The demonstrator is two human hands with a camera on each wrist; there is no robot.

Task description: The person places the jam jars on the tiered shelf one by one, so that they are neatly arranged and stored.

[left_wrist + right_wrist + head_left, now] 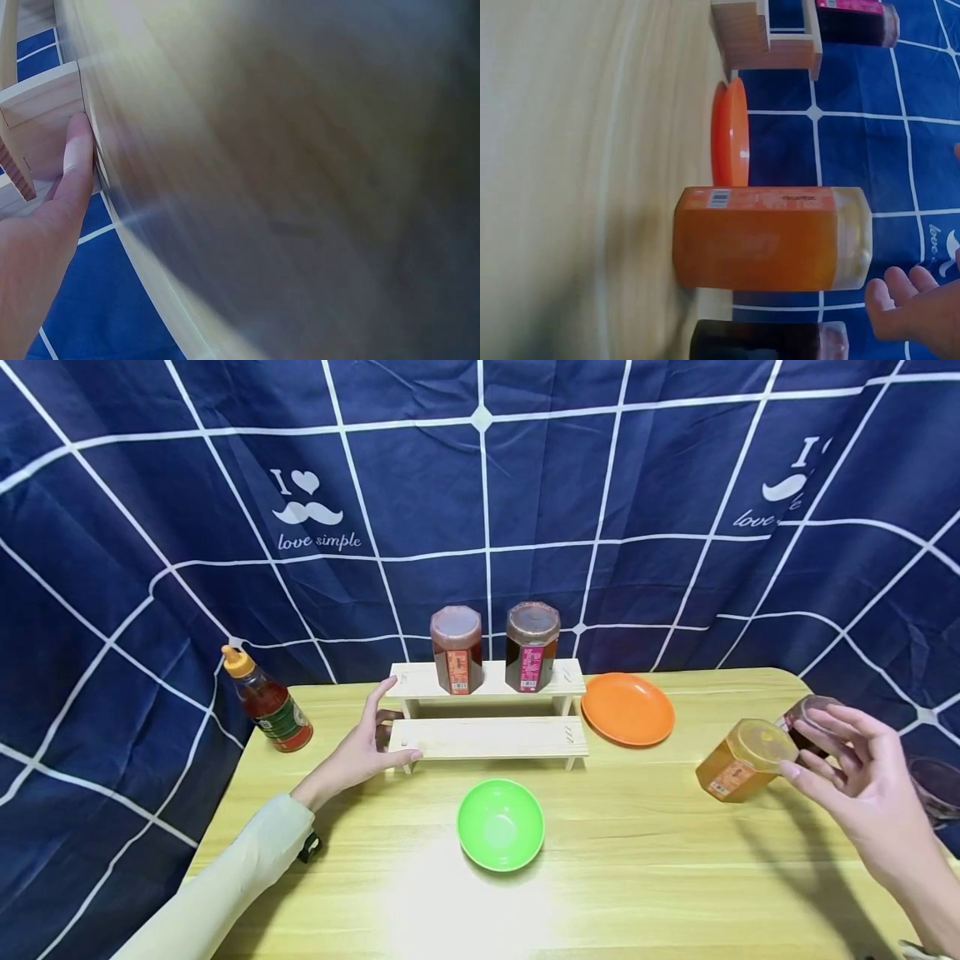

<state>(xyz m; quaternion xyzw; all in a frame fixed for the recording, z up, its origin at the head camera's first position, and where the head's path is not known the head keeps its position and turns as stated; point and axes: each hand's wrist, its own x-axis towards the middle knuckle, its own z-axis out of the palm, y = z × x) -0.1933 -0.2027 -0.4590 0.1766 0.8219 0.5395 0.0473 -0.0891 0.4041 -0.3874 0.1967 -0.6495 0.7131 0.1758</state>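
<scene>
A two-tier wooden rack (487, 737) stands at the back of the table. My left hand (369, 739) holds its left end, the thumb along the lower step and the other fingers around the upper one; the left wrist view shows a finger against the wood (45, 135). On the upper step sit a reddish-brown jar (457, 652) and a dark jar (531, 647) with a pink label. At the right, my right hand (862, 768) hovers beside an amber honey jar (746, 760), fingers loosely bent and apart from its lid (853, 238). Behind those fingers a dark jar (757, 341) is partly hidden.
An orange plate (628, 708) lies right of the rack. In front of it sits a green bowl (501, 824). A sauce bottle (273, 706) with a yellow cap stands at the left edge, and another dark jar (937, 785) at the far right. A blue checked curtain (420, 485) hangs behind.
</scene>
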